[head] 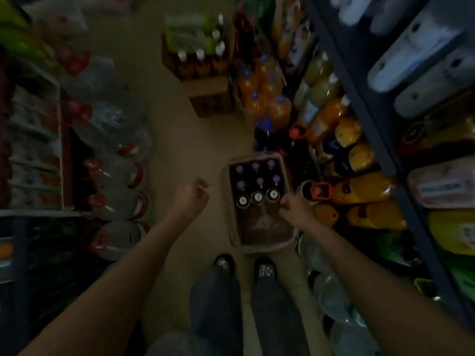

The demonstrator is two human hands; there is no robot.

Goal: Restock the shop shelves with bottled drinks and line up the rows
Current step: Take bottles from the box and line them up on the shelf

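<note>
R hand [293, 205] over bottle tray [288, 244]

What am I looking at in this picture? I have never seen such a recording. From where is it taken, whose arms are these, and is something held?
There is no machine here. A person wears one wide camera on the head, so you look down along their own arms, legs and shoes in a dim shop aisle.

On the floor in front of the feet stands an open carton. Its far part holds dark bottles with purple caps and a row with pale caps; its near part holds none.

The right hand reaches the carton beside the pale-capped row; the blur hides whether it grips anything. The left hand hangs loosely curled and holds nothing.

The shelves at the right carry orange and yellow drinks.
</note>
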